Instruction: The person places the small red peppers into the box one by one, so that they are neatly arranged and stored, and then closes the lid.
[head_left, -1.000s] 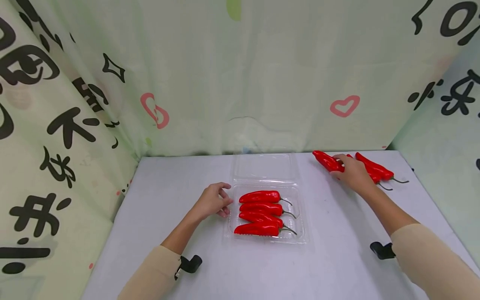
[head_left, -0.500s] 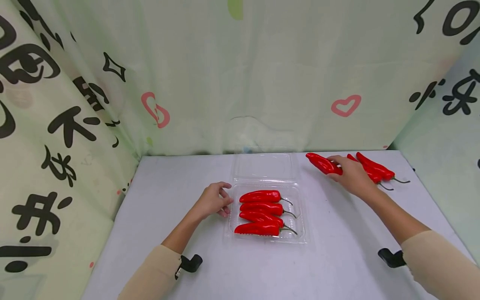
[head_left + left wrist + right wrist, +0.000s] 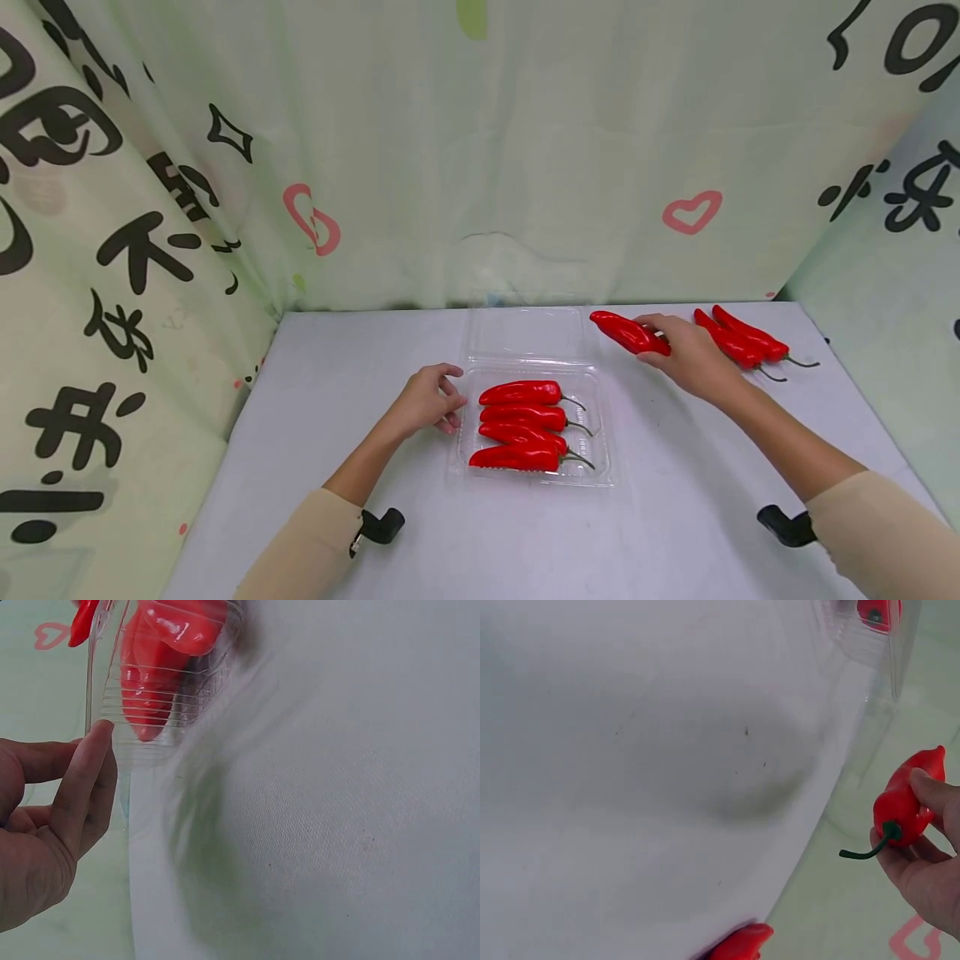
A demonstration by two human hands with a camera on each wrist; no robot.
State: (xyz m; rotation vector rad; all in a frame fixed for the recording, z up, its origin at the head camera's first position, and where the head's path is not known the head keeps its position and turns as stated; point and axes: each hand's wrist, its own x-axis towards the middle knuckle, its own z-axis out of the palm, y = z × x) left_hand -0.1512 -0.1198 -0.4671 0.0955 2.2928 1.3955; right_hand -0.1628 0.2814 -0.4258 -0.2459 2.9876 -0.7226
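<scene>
A red chili pepper [image 3: 628, 332] is gripped by my right hand [image 3: 688, 354], which is to the right of the clear plastic container's raised lid. In the right wrist view the thumb and fingers wrap the pepper [image 3: 901, 801], its green stem hanging free. The clear plastic container [image 3: 602, 446] holds several red peppers [image 3: 520, 417] lying side by side, stems to the right. My left hand [image 3: 429, 402] is at the container's left side. In the left wrist view its fingertips meet the container's edge [image 3: 112, 697], fingers loosely bent and gripping nothing.
Two more red peppers [image 3: 742, 337] lie at the back right of the white table [image 3: 352, 350]. The container's clear lid [image 3: 528, 335] stands folded back toward the curtain [image 3: 480, 150], which encloses the table at the back and sides.
My right hand has lifted the pepper away from the two others and carried it left toward the container. The left hand has stayed in place.
</scene>
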